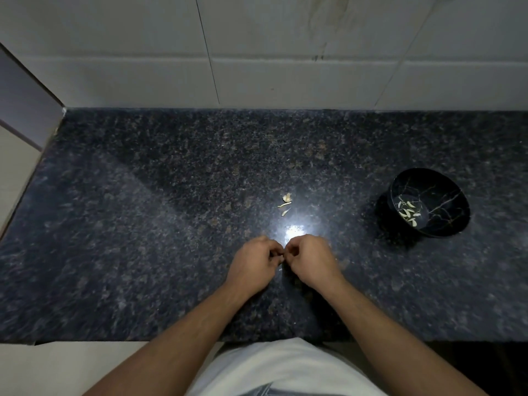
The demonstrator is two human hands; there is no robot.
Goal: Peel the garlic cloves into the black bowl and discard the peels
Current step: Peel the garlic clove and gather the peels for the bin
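Note:
My left hand and my right hand meet fingertip to fingertip just above the dark granite counter. Their curled fingers pinch a small garlic clove between them; only a pale sliver of it shows. A few loose pale pieces, peels or small cloves, lie on the counter just beyond my hands. The black bowl with thin gold veins stands to the right and holds several pale peeled cloves.
A white tiled wall rises at the back of the counter. The counter's left end meets a side wall. Its front edge runs just ahead of my white shirt. A bright light glare lies beyond my hands.

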